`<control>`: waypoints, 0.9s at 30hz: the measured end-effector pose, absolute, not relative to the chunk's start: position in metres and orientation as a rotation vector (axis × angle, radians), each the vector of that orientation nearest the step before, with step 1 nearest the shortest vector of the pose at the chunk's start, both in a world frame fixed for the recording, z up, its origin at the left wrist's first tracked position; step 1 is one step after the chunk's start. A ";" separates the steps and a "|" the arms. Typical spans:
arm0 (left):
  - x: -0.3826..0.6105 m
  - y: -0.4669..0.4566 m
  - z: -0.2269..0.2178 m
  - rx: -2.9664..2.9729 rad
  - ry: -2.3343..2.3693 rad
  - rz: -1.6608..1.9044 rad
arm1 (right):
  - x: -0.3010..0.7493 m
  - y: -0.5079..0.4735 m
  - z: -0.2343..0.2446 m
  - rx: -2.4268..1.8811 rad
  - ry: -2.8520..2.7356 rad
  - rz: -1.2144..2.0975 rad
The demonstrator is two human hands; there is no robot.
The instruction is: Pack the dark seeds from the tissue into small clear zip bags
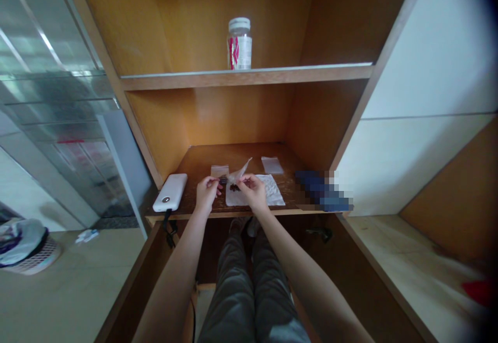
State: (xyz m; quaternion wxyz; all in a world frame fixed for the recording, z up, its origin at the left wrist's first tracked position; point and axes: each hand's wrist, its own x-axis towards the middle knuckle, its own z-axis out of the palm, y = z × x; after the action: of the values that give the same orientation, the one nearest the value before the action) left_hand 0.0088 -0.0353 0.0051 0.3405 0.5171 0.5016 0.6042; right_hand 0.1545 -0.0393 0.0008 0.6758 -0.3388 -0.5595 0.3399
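My left hand (207,193) is closed in a pinch on something small and dark that I cannot make out, at the mouth of a small clear plastic bag (241,170). My right hand (253,191) grips that bag, whose corner sticks up between the hands. Several small dark brown pieces (234,188) show just below the bag, over a white sheet (274,191) lying on the wooden shelf. Whether the pieces are inside the bag or on the sheet, I cannot tell. Behind my left hand lies a small clear zip bag (220,169); another flat clear bag (273,165) lies farther right.
At the shelf's left edge sits a white power bank (171,192) with a black cable hanging down. A dark blue item (317,187), partly pixelated, lies at the right edge. A white-capped bottle (240,44) stands on the upper shelf. A waste basket (39,255) stands at far left.
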 end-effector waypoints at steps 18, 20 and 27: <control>0.038 -0.058 0.057 1.217 0.799 1.655 | 0.160 -0.044 0.001 -0.833 -1.563 0.464; 0.039 -0.059 0.058 1.234 0.838 1.681 | 0.160 -0.044 0.001 -0.822 -1.565 0.463; 0.022 -0.060 0.055 1.503 1.068 1.586 | 0.162 -0.039 -0.004 -0.715 -1.346 0.636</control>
State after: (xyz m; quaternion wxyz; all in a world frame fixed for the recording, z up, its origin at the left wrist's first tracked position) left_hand 0.0217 -0.0601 0.0551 0.3473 0.5795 0.4117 0.6116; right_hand 0.1618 -0.0393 -0.0041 0.6779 -0.3184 -0.5991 0.2830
